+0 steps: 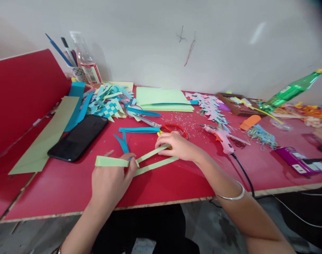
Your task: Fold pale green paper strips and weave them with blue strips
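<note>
My left hand (112, 180) pinches a weave of pale green paper strips (112, 161) and blue paper strips (124, 145) between thumb and fingers, low over the red table. Two pale green ends stretch to the right from it. The upper end is held in the closed fingers of my right hand (174, 144); the lower green strip (158, 165) runs free below that hand. Just beyond my right hand lie scissors (177, 127) with red and yellow handles. A folded blue strip (139, 130) rests on the table behind the weave.
A black phone (77, 138) lies left, near long paper sheets (47, 141). Behind are a heap of woven paper pieces (108, 100) and green sheets (161, 98). Right stand a pink glue gun (220, 137) with its cord, a green bottle (290, 91) and a purple box (298, 160).
</note>
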Motion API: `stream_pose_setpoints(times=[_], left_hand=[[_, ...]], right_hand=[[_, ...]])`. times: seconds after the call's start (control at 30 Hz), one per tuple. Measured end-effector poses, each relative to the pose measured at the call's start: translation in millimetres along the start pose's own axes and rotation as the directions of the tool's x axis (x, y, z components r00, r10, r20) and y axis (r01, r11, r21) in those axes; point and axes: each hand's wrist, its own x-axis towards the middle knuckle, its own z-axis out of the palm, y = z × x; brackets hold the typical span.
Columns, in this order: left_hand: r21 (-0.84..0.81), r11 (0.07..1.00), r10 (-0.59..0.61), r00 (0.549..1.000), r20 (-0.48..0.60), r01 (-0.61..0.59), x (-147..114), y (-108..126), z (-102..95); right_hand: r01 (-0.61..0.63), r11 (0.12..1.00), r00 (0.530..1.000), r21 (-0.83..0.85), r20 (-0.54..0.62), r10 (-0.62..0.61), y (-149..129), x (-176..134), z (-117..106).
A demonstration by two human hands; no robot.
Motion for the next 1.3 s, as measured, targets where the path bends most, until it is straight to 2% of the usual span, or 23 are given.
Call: stream_pose_setpoints(times=[0.2, 0.5, 0.67, 0.93, 1.3], left_hand=[[-0.001, 1.0, 0.014, 0.999, -0.046, -0.014, 0.4, -1.6, 0.5], [0.014, 0.989, 0.148, 0.972, -0.185, -0.148, 1.6, -1.1, 1.1], [-0.005, 0.987, 0.159, 0.971, -0.181, -0.162, 2.3, -0.5, 0.5], [0.009, 0.988, 0.151, 0.975, -0.163, -0.152, 1.0, -1.0, -0.3], [0.046, 0.987, 0.157, 0.978, -0.14, -0.152, 1.1, -0.8, -1.5]], right_hand=[[0.017, 0.999, 1.0, 0.042, -0.004, -0.017, 2.2, -3.4, -3.2], [-0.017, 0.999, 0.999, 0.049, -0.041, 0.019, -9.6, -3.5, -0.3], [-0.057, 0.998, 0.996, 0.021, -0.071, 0.058, -10.0, -4.3, -0.6], [-0.021, 0.998, 0.997, 0.065, -0.066, 0.025, -8.0, -4.9, -1.3], [-0.102, 0.988, 0.991, 0.116, -0.07, 0.111, -10.2, -3.6, 0.4]])
